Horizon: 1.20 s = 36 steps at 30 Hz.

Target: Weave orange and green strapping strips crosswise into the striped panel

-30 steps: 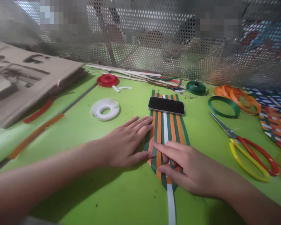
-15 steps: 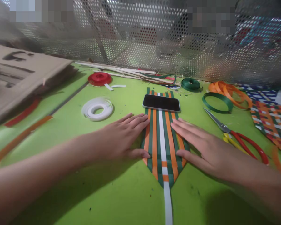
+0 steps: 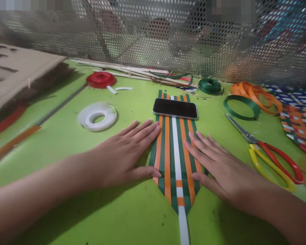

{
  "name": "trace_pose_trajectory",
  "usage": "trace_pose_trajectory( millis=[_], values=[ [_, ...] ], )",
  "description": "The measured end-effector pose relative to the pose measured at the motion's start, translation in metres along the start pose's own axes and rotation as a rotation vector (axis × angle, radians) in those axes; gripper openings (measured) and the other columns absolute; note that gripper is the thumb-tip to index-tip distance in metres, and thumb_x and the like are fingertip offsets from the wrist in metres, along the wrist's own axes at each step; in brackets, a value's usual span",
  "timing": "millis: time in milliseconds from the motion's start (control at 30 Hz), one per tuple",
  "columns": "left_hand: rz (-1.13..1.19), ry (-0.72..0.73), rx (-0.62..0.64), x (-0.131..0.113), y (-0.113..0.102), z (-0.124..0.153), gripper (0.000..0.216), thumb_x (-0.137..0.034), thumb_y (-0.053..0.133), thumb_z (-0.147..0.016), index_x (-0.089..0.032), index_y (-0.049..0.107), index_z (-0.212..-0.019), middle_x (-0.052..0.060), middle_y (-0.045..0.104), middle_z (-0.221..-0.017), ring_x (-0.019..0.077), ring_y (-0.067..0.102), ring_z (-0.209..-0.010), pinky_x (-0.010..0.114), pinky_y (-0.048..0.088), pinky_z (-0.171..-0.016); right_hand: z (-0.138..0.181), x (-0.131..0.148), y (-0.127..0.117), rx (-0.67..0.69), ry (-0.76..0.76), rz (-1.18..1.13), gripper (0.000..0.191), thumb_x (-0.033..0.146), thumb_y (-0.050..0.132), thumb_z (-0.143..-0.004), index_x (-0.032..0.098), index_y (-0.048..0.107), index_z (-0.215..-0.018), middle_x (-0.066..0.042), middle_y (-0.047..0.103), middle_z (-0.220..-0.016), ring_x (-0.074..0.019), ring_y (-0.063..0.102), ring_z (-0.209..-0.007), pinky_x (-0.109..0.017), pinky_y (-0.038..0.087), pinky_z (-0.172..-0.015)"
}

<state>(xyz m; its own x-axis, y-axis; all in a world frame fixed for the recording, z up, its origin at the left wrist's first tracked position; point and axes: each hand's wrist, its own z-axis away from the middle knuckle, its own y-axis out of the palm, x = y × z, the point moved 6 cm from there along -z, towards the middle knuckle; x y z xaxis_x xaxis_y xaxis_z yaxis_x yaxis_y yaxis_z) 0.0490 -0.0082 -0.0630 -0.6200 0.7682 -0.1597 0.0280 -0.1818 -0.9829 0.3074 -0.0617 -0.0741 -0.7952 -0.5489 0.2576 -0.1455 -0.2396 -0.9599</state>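
In the middle of the view lies a flat piece of green, orange and white strips [image 3: 167, 153], laid side by side and coming to a point at the near end. A white strip [image 3: 184, 224] runs on from that point toward me. A phone [image 3: 175, 109] rests across the far part of the strips, its dark screen up. My left hand [image 3: 132, 149] lies flat with fingers spread, fingertips and thumb on the left edge of the strips. My right hand [image 3: 216, 163] is spread over the right edge, fingertips and thumb on the strips. Neither hand grips anything.
Scissors [image 3: 250, 137] with red and yellow handles lie at right, near green [image 3: 242, 107] and orange strip coils [image 3: 265, 98]. A white roll [image 3: 98, 117] and a red roll [image 3: 101, 80] sit at left. Cardboard [image 3: 25, 68] and a perforated metal panel [image 3: 142, 37] border the green table.
The view has shifted slightly, so the table things appear larger and more spread out. My right hand's fingers have fanned apart more. Both hands stay at the strips' edges, and the phone remains on them.
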Motion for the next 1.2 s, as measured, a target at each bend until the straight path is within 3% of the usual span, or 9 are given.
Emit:
trace_pose_trajectory(
  millis=[600, 800, 1200],
  values=[
    [0.022, -0.003, 0.033, -0.002, -0.001, -0.007, 0.105, -0.082, 0.038, -0.103, -0.015, 0.003, -0.177, 0.012, 0.000, -0.181, 0.0346, 0.004, -0.169, 0.053, 0.002, -0.138, 0.005, -0.002, 0.004, -0.015, -0.006, 0.056, 0.092, 0.054, 0.057, -0.108, 0.040, -0.005, -0.174, -0.003, 0.006, -0.182, -0.0384, 0.014, -0.166, -0.067, 0.029, -0.129],
    [0.004, -0.052, 0.030, -0.002, 0.002, -0.008, 0.090, -0.074, 0.028, -0.110, -0.018, 0.003, -0.177, 0.009, 0.001, -0.181, 0.0329, 0.005, -0.169, 0.052, 0.002, -0.138, 0.004, -0.003, 0.005, -0.016, -0.003, 0.102, 0.093, 0.057, 0.055, -0.108, 0.041, -0.008, -0.174, -0.002, 0.004, -0.182, -0.0371, 0.015, -0.166, -0.067, 0.032, -0.128],
    [0.014, -0.088, 0.074, -0.007, 0.001, -0.011, 0.115, -0.093, 0.022, -0.096, -0.011, 0.003, -0.175, 0.012, -0.004, -0.180, 0.0339, 0.001, -0.169, 0.055, -0.001, -0.138, 0.003, 0.000, 0.001, -0.055, -0.020, 0.105, 0.090, 0.055, 0.055, -0.108, 0.039, -0.001, -0.175, -0.002, 0.010, -0.181, -0.0373, 0.019, -0.165, -0.065, 0.034, -0.128]
  ],
)
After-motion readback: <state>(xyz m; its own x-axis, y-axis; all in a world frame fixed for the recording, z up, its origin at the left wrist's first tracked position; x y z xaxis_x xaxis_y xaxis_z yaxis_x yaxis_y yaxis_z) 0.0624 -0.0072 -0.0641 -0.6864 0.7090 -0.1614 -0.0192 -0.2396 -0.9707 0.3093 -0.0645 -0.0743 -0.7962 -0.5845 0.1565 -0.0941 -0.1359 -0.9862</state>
